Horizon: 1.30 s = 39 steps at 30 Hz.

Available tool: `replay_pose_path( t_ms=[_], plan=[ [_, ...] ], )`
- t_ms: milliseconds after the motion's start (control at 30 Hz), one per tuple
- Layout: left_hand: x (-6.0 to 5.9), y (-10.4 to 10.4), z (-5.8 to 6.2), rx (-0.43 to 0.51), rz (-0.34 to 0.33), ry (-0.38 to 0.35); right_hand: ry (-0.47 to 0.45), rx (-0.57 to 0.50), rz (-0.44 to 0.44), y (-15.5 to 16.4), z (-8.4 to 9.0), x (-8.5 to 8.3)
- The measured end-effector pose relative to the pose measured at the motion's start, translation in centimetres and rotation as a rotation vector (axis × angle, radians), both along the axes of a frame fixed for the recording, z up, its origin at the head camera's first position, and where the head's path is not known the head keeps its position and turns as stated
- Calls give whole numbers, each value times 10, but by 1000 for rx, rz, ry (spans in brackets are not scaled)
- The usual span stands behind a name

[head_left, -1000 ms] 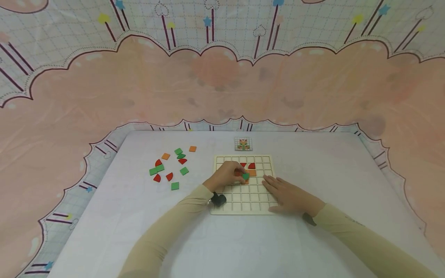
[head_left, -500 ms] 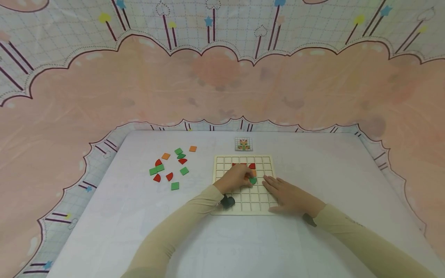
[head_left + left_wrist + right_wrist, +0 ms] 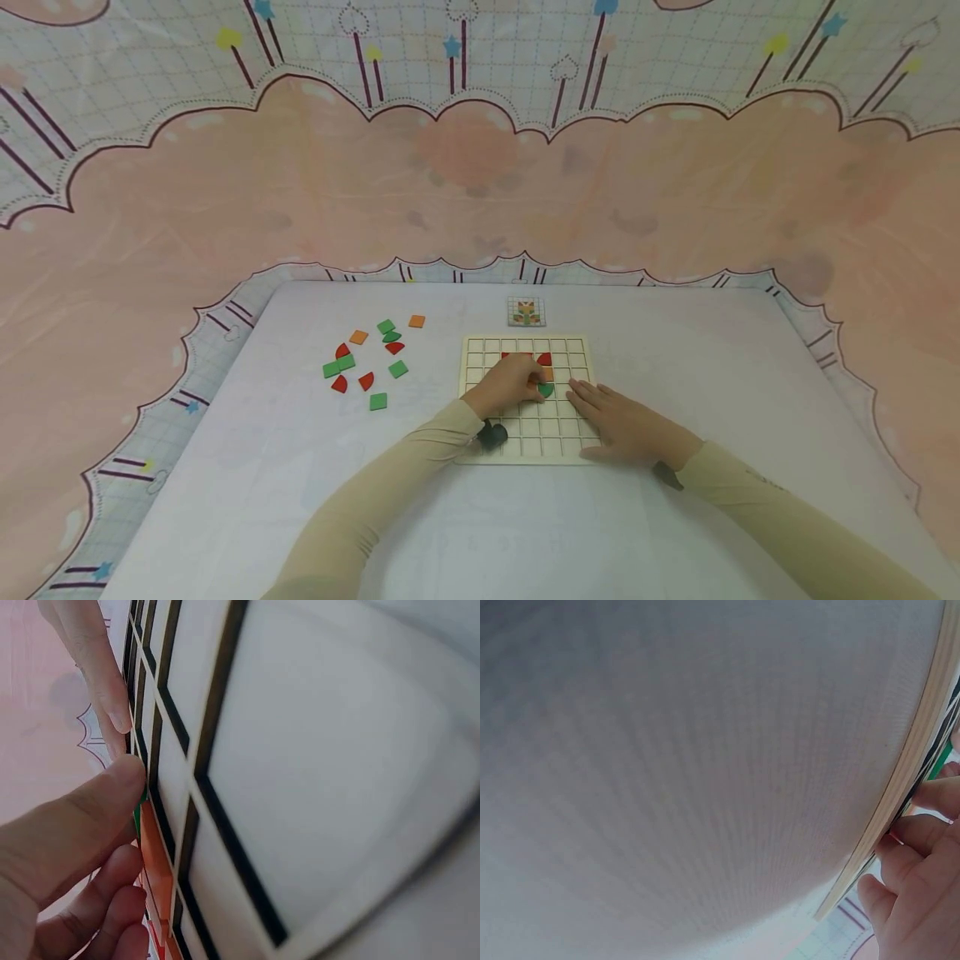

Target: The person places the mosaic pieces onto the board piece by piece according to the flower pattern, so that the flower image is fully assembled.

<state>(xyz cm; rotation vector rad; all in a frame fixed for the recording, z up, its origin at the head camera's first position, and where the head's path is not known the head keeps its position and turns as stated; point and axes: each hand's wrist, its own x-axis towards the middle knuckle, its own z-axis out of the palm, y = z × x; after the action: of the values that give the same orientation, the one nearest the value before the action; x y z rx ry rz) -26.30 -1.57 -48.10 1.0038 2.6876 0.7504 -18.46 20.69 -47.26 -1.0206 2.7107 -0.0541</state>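
My left hand [image 3: 506, 386] is over the middle of a pale wooden grid board [image 3: 525, 447], its thumb and fingertips on a green quarter-circle tile [image 3: 547, 390]. In the left wrist view that green tile [image 3: 138, 819] shows as a thin sliver by the thumb, just beside an orange tile [image 3: 155, 859]. On the board, an orange square tile [image 3: 548, 374] and a red quarter-circle tile [image 3: 544, 359] lie right above the green one; other tiles are partly hidden by the hand. My right hand [image 3: 622, 421] rests with fingers extended on the board's right edge.
Left of the board lie loose tiles: green squares [image 3: 378, 402], red quarter circles [image 3: 366, 381] and orange squares [image 3: 358, 337], several of them close together. A small pattern card [image 3: 526, 312] lies behind the board on the white tabletop [image 3: 247, 467].
My left hand has moved slightly right with the green tile, bringing it to the cell below the right-hand orange square. Over the last half second it stays there. The right hand has not moved.
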Motion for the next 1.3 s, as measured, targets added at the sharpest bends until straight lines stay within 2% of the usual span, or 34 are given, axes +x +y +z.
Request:
replay_pose_path(
  t_ms=[233,433,767,1000,1100,1300],
  plan=[
    [2,2,4,11,52,-26,4,5,6,1,-2,-1],
    [3,1,2,29,98,-49,14,10,12,1,-4,-1],
    [1,-4,-1,98,123,-47,21,12,17,2,-3,-1],
    [0,-14,1,153,146,-164,2,6,7,2,-4,-1],
    [-3,-20,1,173,134,-188,-3,5,1,2,-3,-1],
    [-9,-36,5,232,68,-219,-15,13,-15,0,-1,0]
  ],
)
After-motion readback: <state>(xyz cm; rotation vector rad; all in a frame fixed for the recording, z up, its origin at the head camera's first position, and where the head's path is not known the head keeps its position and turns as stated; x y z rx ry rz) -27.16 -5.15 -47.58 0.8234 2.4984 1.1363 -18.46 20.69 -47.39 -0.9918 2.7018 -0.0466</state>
